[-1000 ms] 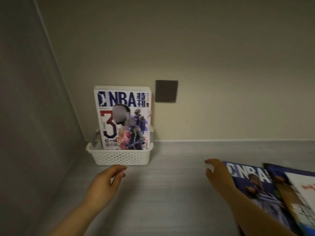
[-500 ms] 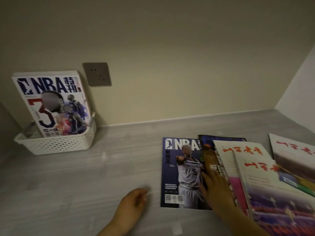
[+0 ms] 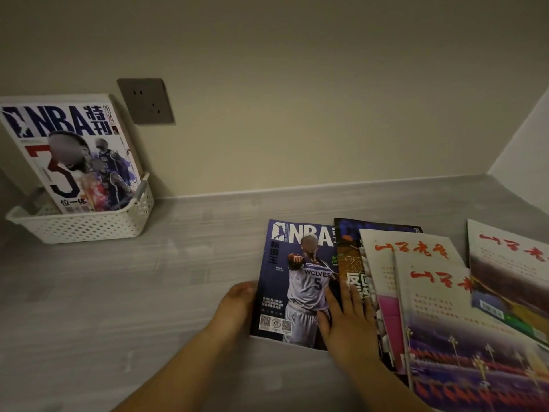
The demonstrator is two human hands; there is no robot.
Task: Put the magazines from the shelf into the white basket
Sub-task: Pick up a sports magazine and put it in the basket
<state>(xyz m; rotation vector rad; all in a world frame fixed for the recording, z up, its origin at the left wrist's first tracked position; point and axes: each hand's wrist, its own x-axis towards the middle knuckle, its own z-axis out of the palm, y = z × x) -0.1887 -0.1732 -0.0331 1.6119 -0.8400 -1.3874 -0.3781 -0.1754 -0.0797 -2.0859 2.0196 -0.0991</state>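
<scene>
The blue NBA magazine (image 3: 297, 281) lies flat on the grey shelf (image 3: 148, 292), leftmost of a fanned row, its right edge tucked under the dark magazine (image 3: 353, 257); the red-titled magazines (image 3: 416, 257) overlap further right; the left hand (image 3: 237, 304) sits at its left edge with fingers bent against it, and whether they have got under the cover I cannot tell; the right hand (image 3: 347, 319) lies open and flat, fingers straight, across the seam between the blue cover and the dark one; to lift cleanly, I judge the right hand should pin the neighbours while the left slides the blue one out sideways and takes the spine whole, lest the cover alone peel up; the white basket (image 3: 86, 226) stands well apart at the far left against the wall, one NBA magazine (image 3: 74, 156) already upright in it, beside a wall socket (image 3: 145, 101); half a second ago the left hand lay on bare shelf short of the magazine, and it has now reached the edge; the right hand has barely moved
</scene>
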